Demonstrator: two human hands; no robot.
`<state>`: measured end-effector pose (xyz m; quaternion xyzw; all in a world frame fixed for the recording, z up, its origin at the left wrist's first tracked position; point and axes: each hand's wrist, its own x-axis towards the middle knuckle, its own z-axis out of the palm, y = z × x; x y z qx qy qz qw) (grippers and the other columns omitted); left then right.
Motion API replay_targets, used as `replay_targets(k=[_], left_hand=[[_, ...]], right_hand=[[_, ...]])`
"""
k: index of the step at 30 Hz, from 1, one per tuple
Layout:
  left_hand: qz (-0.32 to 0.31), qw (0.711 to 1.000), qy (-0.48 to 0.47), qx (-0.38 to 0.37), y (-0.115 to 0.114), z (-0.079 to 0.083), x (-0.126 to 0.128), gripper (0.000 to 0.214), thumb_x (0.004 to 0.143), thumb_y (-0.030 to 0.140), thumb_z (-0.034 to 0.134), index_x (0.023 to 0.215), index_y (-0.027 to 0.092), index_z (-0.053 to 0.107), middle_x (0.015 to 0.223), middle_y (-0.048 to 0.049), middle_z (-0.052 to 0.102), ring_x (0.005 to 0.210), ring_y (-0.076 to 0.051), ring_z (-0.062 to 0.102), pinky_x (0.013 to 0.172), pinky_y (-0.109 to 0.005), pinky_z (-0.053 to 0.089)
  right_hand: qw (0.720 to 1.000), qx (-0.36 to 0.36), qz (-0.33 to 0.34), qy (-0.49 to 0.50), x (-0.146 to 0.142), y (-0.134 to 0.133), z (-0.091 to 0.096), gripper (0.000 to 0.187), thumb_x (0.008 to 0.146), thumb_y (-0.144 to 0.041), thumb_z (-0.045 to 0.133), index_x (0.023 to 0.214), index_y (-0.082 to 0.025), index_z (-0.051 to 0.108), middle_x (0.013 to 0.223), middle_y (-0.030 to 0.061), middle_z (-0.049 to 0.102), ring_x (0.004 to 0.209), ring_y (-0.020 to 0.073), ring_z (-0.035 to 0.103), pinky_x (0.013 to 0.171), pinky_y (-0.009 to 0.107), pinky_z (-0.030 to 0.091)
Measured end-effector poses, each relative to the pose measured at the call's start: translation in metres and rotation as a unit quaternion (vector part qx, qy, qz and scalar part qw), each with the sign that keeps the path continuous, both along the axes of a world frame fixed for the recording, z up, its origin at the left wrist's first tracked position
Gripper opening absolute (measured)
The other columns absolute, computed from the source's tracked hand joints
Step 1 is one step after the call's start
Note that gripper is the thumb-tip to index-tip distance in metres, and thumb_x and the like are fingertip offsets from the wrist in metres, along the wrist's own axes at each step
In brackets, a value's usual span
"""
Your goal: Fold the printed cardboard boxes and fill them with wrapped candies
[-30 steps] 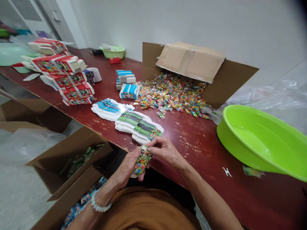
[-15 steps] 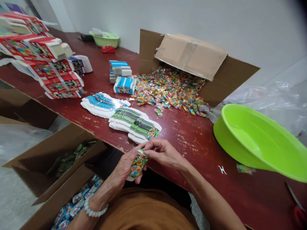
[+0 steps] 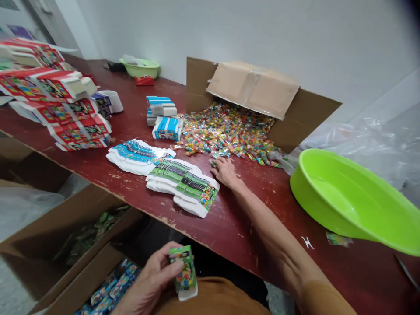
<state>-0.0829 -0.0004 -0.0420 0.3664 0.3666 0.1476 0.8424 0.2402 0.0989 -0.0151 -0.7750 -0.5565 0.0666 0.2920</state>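
Observation:
In my left hand (image 3: 160,273), close to my body, is a small green printed box (image 3: 185,269); the thumb lies across its front and a white flap hangs loose at the lower end. My right hand (image 3: 226,172) stretches over the table to the near edge of a pile of wrapped candies (image 3: 226,129). Its fingers are bent down over a small candy packet (image 3: 213,163), which they partly hide. Just left of that hand lies a fanned row of flat green cartons (image 3: 197,188), with flat blue cartons (image 3: 134,153) beyond it.
The candies spill from a tipped cardboard box (image 3: 252,87). A lime-green basin (image 3: 305,192) stands at right, near scissors (image 3: 407,271). Red carton bundles (image 3: 72,109) are stacked at left, blue bundles (image 3: 167,128) behind the fans. Open cardboard boxes (image 3: 65,227) with packets sit below the table edge.
My right hand has left the green box and moved forward to the candy packet at the pile's edge. My left hand has drawn the box down toward my body, its flap now hanging out.

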Motion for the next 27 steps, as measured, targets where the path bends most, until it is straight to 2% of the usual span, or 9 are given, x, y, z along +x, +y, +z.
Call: replay_targets(k=[2,5,8,11,12,15,17,23,27], left_hand=[[-0.041,0.994,0.048,0.084,0.014,-0.006,-0.026,0.035,0.072,0.044,0.081,0.089,0.021,0.061,0.079,-0.0006,0.069,0.072,-0.017,0.061,0.069,-0.026,0.047],[-0.19,0.951,0.132,0.206,0.036,-0.012,-0.058,0.04,0.067,0.042,0.083,0.097,0.021,0.066,0.082,0.0014,0.066,0.077,-0.018,0.057,0.067,-0.024,0.043],[-0.276,0.926,0.152,0.208,0.045,-0.008,-0.065,0.039,0.066,0.041,0.08,0.096,0.02,0.067,0.082,0.0017,0.063,0.079,-0.018,0.056,0.067,-0.024,0.042],[-0.187,0.966,0.098,0.146,0.042,0.007,-0.046,0.034,0.075,0.044,0.071,0.096,0.021,0.057,0.088,0.0003,0.063,0.075,-0.018,0.061,0.063,-0.024,0.042],[-0.147,0.976,0.081,0.137,0.04,0.014,-0.037,0.032,0.078,0.043,0.068,0.098,0.022,0.054,0.091,-0.001,0.064,0.074,-0.018,0.063,0.062,-0.025,0.042],[-0.081,0.983,0.045,0.157,0.03,0.032,-0.008,0.03,0.082,0.034,0.062,0.107,0.023,0.05,0.092,-0.0025,0.066,0.07,-0.016,0.065,0.063,-0.026,0.045],[-0.078,0.981,0.031,0.174,0.023,0.041,0.007,0.031,0.081,0.028,0.059,0.11,0.023,0.049,0.086,-0.0003,0.065,0.062,-0.014,0.062,0.06,-0.025,0.045],[-0.024,0.98,0.043,0.191,0.009,0.048,0.026,0.044,0.074,0.023,0.059,0.115,0.022,0.043,0.082,0.0013,0.066,0.053,-0.012,0.059,0.052,-0.024,0.047],[0.037,0.983,0.0,0.181,0.007,0.051,0.029,0.047,0.074,0.028,0.064,0.116,0.021,0.043,0.08,-0.0003,0.068,0.053,-0.013,0.061,0.05,-0.024,0.048]], right_hand=[[1.0,-0.003,-0.012,0.003,0.006,0.0,-0.01,0.023,0.085,-0.018,0.062,0.106,-0.019,0.072,0.123,0.014,0.066,0.114,0.0305,0.053,0.098,0.045,0.043],[0.998,0.005,-0.048,0.026,0.016,-0.013,-0.013,0.024,0.09,-0.014,0.049,0.102,-0.014,0.07,0.107,0.0163,0.069,0.104,0.0279,0.058,0.093,0.041,0.045],[0.995,0.014,-0.075,0.07,0.013,-0.04,-0.003,0.032,0.096,-0.018,0.035,0.108,-0.012,0.064,0.087,0.0112,0.069,0.079,0.0222,0.063,0.076,0.035,0.049],[0.989,0.018,-0.016,0.144,-0.019,-0.077,0.013,0.034,0.101,-0.034,0.032,0.112,-0.019,0.06,0.067,-0.0002,0.061,0.055,0.0154,0.056,0.056,0.026,0.046],[0.976,0.038,0.055,0.208,-0.035,-0.089,0.018,0.031,0.1,-0.037,0.038,0.11,-0.02,0.061,0.067,-0.001,0.06,0.055,0.014,0.055,0.054,0.024,0.044],[0.947,0.106,0.202,0.226,-0.087,-0.114,0.027,0.016,0.096,-0.028,0.049,0.099,-0.021,0.063,0.081,0.0025,0.063,0.068,0.0136,0.057,0.064,0.025,0.046],[0.941,0.136,0.246,0.191,-0.111,-0.121,0.027,0.015,0.096,-0.022,0.048,0.097,-0.021,0.063,0.087,0.0047,0.065,0.076,0.015,0.058,0.071,0.027,0.047],[0.934,0.118,0.263,0.21,-0.125,-0.127,0.023,0.023,0.091,-0.024,0.058,0.114,-0.022,0.057,0.085,0.0026,0.067,0.075,0.0159,0.061,0.071,0.027,0.048],[0.922,0.101,0.158,0.338,-0.117,-0.134,0.028,0.017,0.093,-0.032,0.058,0.106,-0.022,0.061,0.096,0.0031,0.067,0.079,0.0147,0.06,0.073,0.027,0.048]])
